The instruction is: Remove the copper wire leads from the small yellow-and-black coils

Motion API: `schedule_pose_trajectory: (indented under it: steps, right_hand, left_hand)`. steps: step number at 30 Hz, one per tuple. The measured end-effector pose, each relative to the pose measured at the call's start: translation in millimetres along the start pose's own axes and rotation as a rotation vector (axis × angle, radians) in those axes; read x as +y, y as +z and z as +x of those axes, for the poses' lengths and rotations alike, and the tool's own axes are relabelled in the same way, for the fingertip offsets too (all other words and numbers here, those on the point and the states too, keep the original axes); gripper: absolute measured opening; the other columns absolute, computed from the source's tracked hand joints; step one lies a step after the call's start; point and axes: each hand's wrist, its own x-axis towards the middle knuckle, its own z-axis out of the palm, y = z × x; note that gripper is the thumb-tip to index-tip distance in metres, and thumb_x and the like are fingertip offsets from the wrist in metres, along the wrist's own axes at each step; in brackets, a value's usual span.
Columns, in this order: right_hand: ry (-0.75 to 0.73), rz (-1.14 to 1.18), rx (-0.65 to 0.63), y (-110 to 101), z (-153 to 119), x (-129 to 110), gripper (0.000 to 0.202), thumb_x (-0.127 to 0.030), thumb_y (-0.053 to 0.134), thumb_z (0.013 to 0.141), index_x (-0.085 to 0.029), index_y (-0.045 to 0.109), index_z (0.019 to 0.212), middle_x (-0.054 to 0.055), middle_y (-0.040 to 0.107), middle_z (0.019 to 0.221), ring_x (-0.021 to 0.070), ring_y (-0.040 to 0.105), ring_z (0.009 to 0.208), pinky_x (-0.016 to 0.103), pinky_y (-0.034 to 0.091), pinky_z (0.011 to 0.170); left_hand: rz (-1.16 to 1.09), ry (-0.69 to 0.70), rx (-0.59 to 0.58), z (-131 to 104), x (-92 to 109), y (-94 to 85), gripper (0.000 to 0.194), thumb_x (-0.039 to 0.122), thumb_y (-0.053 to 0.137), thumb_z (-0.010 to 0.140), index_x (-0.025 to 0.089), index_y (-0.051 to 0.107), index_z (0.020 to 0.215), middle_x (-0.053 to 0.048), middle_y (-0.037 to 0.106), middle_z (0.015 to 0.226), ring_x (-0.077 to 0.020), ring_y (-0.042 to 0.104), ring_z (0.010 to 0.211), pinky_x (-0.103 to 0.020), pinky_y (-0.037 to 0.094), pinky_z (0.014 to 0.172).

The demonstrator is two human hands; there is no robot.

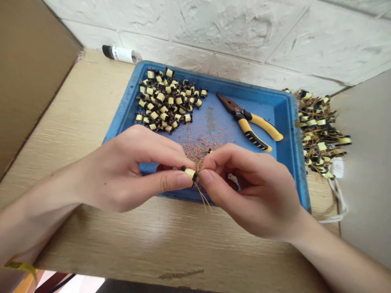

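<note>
Between the thumb and forefinger of my left hand (134, 167) is a small transformer coil (190, 173), black at its ends with a pale yellow wrap. Thin copper-coloured wires (204, 197) hang from its right end. My right hand (247, 187) is pinched at that same end, its fingertips touching the coil's wires; exactly what lies between them is partly hidden. Both hands are over the front edge of a blue tray (293, 142). Under them in the tray lie many loose wire clippings (198, 146).
A heap of similar coils (165, 99) fills the tray's back left. Yellow-handled pliers (249, 122) lie in its right half. More coils with long wires (320, 130) are piled right of the tray, near a white cable (339, 199). A small bottle (122, 54) lies by the wall.
</note>
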Motion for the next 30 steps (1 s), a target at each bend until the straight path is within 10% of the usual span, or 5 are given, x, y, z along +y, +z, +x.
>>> schedule_pose_trajectory:
  steps: [19, 30]
  right_hand:
    - [-0.017, 0.108, 0.255, 0.1, -0.5, -1.2, 0.018, -0.014, 0.061, 0.091, -0.022, 0.054, 0.076, -0.007, 0.051, 0.057, 0.0050, 0.042, 0.047, 0.020, 0.032, 0.040]
    - [-0.084, 0.209, 0.075, 2.5, -0.2, 4.4, 0.006, -0.015, 0.061, 0.097, -0.017, 0.062, 0.103, -0.005, 0.066, 0.072, 0.0052, 0.052, 0.052, 0.020, 0.041, 0.045]
  left_hand:
    - [-0.087, 0.001, 0.057, -1.4, 1.6, -4.9, 0.014, 0.012, 0.063, 0.094, 0.020, 0.074, 0.089, 0.001, 0.074, 0.076, -0.0109, 0.066, 0.064, -0.017, 0.050, 0.060]
    - [-0.090, 0.016, 0.031, -0.9, 0.7, -3.4, 0.013, 0.013, 0.064, 0.096, 0.019, 0.075, 0.091, 0.002, 0.077, 0.083, -0.0096, 0.070, 0.070, -0.015, 0.053, 0.066]
